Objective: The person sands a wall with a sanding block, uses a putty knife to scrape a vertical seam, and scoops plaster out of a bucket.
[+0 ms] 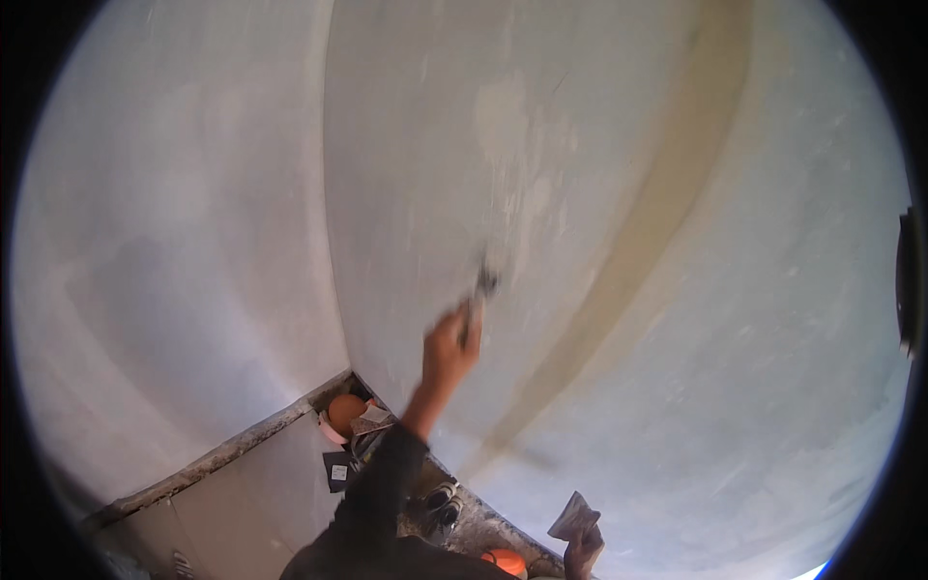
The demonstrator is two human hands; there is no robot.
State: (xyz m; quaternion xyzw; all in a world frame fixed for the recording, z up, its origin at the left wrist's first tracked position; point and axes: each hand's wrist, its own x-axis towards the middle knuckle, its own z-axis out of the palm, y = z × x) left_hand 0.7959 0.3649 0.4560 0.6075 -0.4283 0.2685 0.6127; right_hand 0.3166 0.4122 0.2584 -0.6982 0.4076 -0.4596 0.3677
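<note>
My left hand (448, 353) grips a putty knife (483, 285), raised against a pale grey plastered wall (793, 232); the blade is blurred and sits near whitish streaky patches. A long yellowish-tan band (642, 261) runs down this wall to the right of the hand. Low at the right, my right hand (583, 553) holds a wide scraper blade (570, 514) close to the wall. My dark left sleeve rises from the lower edge.
A second wall (164, 213) meets this one at a vertical corner on the left. Along the floor below lie an orange-brown round object (346, 414), a dark square item (332, 473), shoes (441, 498) and a bright orange item (507, 563). A dark object (907, 280) edges the far right.
</note>
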